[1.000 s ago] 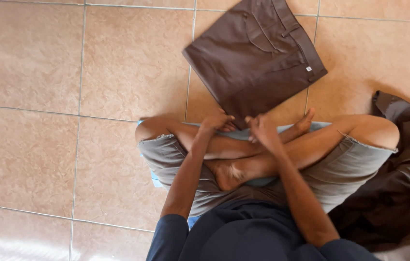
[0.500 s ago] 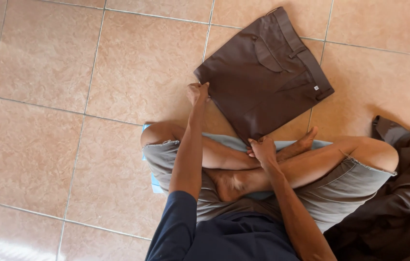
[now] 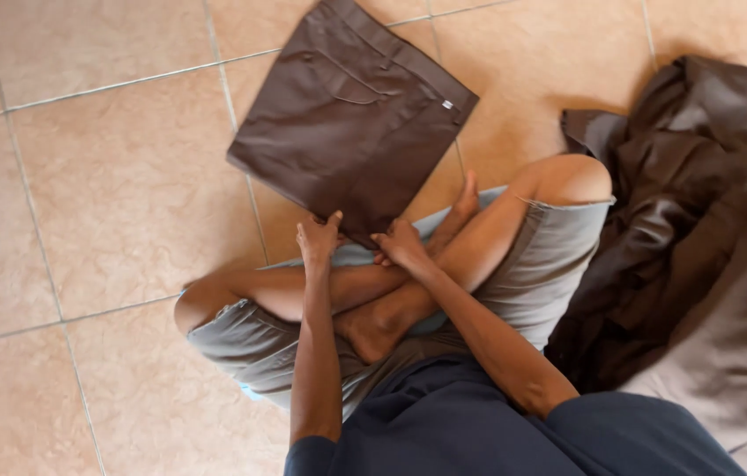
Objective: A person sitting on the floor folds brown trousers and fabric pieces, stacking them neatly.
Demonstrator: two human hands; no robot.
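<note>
Both hands at the near edge of folded brown trousers on the floor.
The folded brown trousers (image 3: 351,119) lie upper centre on the tiled floor (image 3: 109,185); the left hand (image 3: 319,240) and right hand (image 3: 400,247) pinch their lower corner. A pile of brown clothes (image 3: 699,238) lies at right.

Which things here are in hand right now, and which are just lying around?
In hand:
folded brown trousers, near edge
left hand, touching that edge
right hand, touching that edge

Lying about:
heap of brown garments, to the right
tiled floor
</note>
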